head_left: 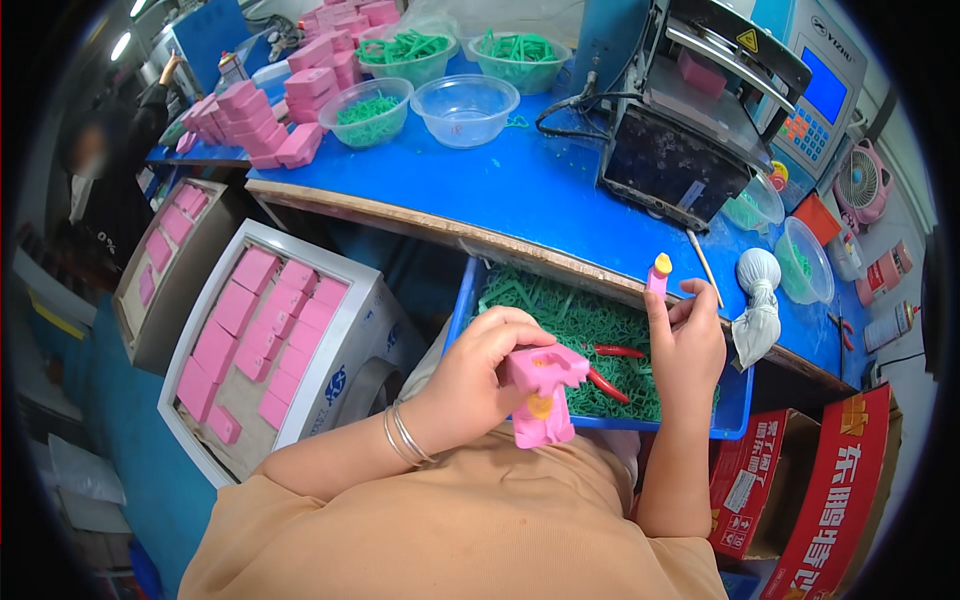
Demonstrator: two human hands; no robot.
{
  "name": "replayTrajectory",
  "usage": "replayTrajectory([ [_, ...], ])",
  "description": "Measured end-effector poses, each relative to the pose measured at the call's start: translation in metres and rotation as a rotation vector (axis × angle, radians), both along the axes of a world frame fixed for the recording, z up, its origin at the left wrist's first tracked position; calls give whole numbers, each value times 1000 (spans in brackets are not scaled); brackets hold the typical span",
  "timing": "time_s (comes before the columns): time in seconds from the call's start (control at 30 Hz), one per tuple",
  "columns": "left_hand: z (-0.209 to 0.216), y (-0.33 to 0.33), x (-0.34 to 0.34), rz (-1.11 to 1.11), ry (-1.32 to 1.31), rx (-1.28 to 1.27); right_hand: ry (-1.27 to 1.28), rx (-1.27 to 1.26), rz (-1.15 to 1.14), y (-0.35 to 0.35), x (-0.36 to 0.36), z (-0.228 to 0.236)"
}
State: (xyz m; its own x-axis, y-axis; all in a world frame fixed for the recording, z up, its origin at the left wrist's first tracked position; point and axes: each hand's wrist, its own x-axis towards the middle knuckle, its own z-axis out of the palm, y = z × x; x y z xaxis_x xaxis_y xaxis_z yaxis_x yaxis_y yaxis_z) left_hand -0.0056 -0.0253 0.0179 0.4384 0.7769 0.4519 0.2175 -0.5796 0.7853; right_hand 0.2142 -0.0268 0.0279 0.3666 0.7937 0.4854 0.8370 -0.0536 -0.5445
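In front of my body, my left hand (473,368) is closed on a pink mold block (550,368) with a notched edge. A second pink part (545,430) with a yellow spot hangs just below it; whether the two are joined I cannot tell. My right hand (686,338) is raised and pinches a small pink piece (657,276) with a yellow tip between thumb and finger. Beneath both hands lies a blue tray (735,405) full of green wax-like scraps (530,300). Red-handled pliers (608,385) rest on the scraps, their jaws not visible.
White carton (375,310) with pink blocks stands at left. On the blue bench (480,185) are bowls (465,110), stacked pink blocks (245,115), a black press-like machine (680,150), a wooden stick (705,265) and a tied cloth bundle (757,300). Red cartons (840,490) stand lower right.
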Motion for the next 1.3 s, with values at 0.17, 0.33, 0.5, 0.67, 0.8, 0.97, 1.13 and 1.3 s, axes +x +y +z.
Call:
replayTrajectory([
  [0.17,0,-3,3,32,54,106,-75,-155,-59,11,0,1],
  [0.33,0,-2,4,66,120,357,-102,38,61,15,7,-12],
  [0.5,-6,-3,1,79,145,419,402,100,326,-1,2,-9],
  [0.67,-8,-4,1,79,140,442,254,251,803,-26,-16,14],
  [0.8,-3,-4,3,50,172,447,20,276,839,-30,-21,16],
  [0.97,1,-7,3,-10,285,391,-62,205,898,-29,-21,17],
  [1.13,-5,-4,4,-40,261,272,24,152,889,-25,-23,9],
  [1.3,-6,-3,5,-164,170,-60,-227,250,698,-27,-42,-2],
])
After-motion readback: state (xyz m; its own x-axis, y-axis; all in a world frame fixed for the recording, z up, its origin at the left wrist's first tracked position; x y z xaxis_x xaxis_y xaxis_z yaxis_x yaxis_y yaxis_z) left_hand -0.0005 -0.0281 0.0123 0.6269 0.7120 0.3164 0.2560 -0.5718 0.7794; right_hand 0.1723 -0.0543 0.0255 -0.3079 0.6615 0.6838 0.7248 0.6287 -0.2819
